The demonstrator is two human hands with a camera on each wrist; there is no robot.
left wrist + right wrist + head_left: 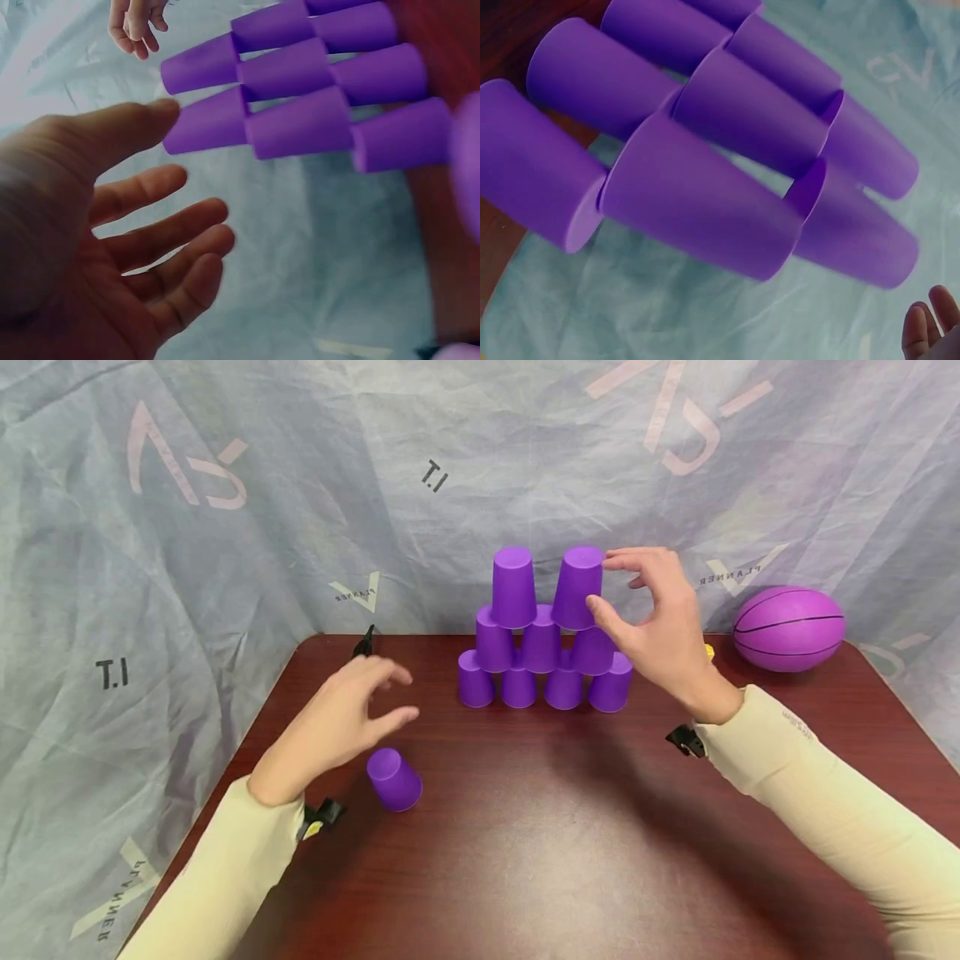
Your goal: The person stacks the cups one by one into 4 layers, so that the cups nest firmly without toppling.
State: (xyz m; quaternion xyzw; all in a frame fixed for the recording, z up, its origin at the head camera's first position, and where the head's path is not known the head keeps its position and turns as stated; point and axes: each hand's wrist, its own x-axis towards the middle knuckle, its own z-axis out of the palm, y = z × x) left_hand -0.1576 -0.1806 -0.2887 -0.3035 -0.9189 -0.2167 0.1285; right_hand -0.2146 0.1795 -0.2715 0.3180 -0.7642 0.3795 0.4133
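Purple cups stand upside down in a three-row stack, with a bottom row (517, 687), a middle row (542, 643) and two cups side by side on top. Beside the upper right cup (579, 587) is my right hand (663, 622), thumb and fingers spread; the left wrist view shows a gap between this hand and the cup. My left hand (337, 714) hovers over the table's left side, fingers loosely bent and holding nothing. Just below it, a single purple cup (395, 781) stands upside down on the table. That cup shows blurred at the left wrist view's right edge.
Behind the stack hangs a grey printed cloth (420, 527). A purple basketball (789, 629) sits at the back right corner of the dark red wooden table (555, 860). A small black object (364, 643) is at the back edge, beyond the left hand.
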